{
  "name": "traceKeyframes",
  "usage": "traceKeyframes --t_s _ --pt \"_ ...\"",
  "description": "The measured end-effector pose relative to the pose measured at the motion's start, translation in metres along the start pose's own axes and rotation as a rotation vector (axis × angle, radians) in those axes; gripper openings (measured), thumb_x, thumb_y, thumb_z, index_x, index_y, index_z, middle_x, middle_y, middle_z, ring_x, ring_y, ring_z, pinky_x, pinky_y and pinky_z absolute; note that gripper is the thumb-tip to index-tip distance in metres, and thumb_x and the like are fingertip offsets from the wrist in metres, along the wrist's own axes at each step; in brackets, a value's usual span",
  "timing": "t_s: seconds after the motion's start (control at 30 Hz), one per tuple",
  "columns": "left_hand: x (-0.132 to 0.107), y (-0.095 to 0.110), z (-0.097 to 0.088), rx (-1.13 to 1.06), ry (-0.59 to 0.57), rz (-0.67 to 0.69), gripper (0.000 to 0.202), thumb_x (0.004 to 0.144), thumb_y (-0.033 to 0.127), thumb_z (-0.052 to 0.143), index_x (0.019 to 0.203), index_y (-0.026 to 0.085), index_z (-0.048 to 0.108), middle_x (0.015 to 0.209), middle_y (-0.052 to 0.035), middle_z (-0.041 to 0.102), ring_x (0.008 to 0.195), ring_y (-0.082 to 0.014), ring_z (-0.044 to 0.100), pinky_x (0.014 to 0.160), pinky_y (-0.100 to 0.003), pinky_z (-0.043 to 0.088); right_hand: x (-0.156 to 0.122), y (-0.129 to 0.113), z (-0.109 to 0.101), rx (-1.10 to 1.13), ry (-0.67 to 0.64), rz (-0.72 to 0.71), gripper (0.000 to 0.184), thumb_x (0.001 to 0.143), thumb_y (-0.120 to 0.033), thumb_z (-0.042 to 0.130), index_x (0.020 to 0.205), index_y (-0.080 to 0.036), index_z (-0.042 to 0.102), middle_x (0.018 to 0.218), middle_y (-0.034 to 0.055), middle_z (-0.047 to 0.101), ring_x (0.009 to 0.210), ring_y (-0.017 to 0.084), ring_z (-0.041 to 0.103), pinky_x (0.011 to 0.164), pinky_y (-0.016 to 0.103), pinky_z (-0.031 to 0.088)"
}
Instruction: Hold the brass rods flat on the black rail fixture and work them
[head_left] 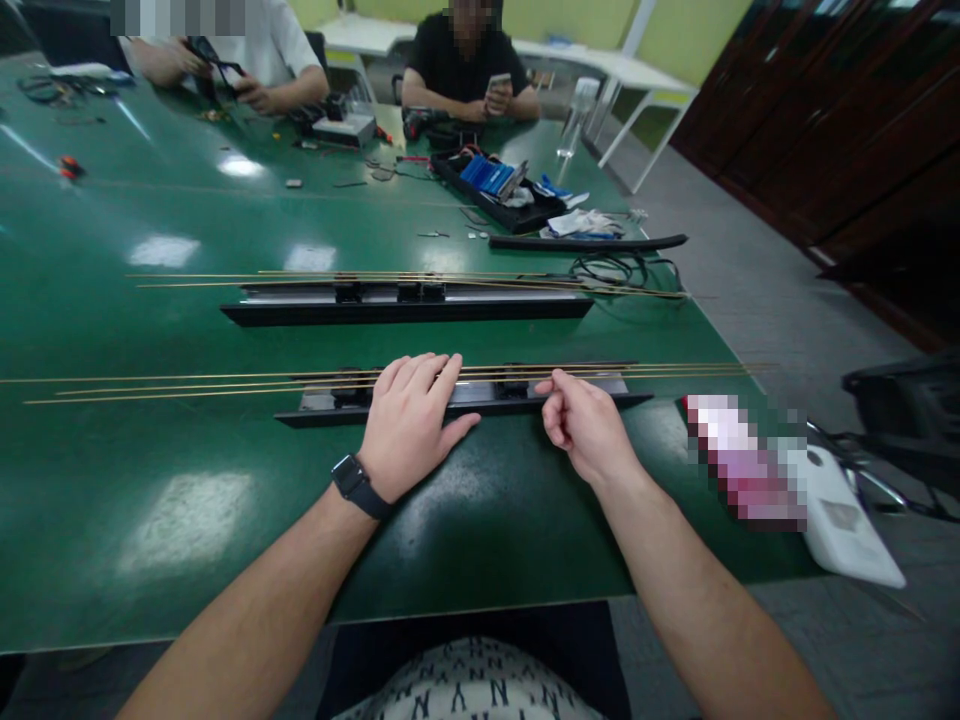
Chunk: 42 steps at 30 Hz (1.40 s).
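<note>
A long black rail lies across the green table in front of me, with several thin brass rods laid along it. My left hand, a dark watch on its wrist, rests flat on the rail with its fingers stretched over the rods. My right hand is curled just right of it, thumb and forefinger pinched at a rod above the rail.
A second black rail with more rods lies farther back. A black tray of parts, cables and a clear bottle stand beyond. Two people sit at the far side. A white device lies at the right edge.
</note>
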<state>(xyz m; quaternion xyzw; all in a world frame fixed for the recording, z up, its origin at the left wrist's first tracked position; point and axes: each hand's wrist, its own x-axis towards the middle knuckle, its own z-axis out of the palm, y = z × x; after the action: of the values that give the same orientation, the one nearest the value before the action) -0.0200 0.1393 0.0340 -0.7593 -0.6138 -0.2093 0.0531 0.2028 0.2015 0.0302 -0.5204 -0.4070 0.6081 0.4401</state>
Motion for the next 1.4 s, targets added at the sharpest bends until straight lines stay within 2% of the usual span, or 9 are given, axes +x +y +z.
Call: traceKeyframes --t_s 0.4,0.7,1.0,1.4 --pt "-0.0002 0.0001 -0.0009 -0.001 0.001 0.004 0.063 0.094 0.047 0.064 0.146 0.015 0.052 0.139 -0.0158 0.063 0.133 -0.0337 0.054 0.118 -0.051 0.034 0.0017 0.0022 -0.0010 0.026 0.009 0.002 0.037 0.090 -0.051 0.066 0.083 -0.015 0.067 0.043 -0.0024 0.056 0.028 0.008 0.039 0.029 0.019 0.019" --pt "0.0006 0.0009 -0.0016 0.025 0.003 0.008 0.063 0.094 0.048 0.064 0.146 0.014 0.052 0.138 -0.0160 0.063 0.132 -0.0340 0.055 0.117 -0.051 0.034 0.0041 0.0045 -0.0064 -0.046 -0.065 -0.013 0.043 0.087 -0.058 0.070 0.083 -0.015 0.069 0.044 -0.0026 0.056 0.028 0.008 0.040 0.029 0.018 0.019" --pt "0.0004 -0.0014 -0.0005 0.016 0.010 0.011 0.063 0.094 0.047 0.064 0.147 0.016 0.052 0.139 -0.0155 0.063 0.133 -0.0338 0.054 0.118 -0.050 0.034 -0.0002 0.0003 0.0019 0.020 0.014 0.020 0.039 0.090 -0.053 0.065 0.083 -0.015 0.067 0.043 -0.0021 0.056 0.028 0.009 0.040 0.029 0.019 0.018" --pt "0.0002 -0.0011 0.0004 0.021 0.015 0.015 0.063 0.094 0.047 0.064 0.147 0.016 0.052 0.139 -0.0155 0.063 0.133 -0.0338 0.054 0.118 -0.051 0.034 -0.0004 -0.0002 0.0019 0.010 0.016 0.006 0.033 0.090 -0.047 0.064 0.081 -0.015 0.065 0.042 -0.0027 0.055 0.027 0.008 0.039 0.029 0.019 0.018"
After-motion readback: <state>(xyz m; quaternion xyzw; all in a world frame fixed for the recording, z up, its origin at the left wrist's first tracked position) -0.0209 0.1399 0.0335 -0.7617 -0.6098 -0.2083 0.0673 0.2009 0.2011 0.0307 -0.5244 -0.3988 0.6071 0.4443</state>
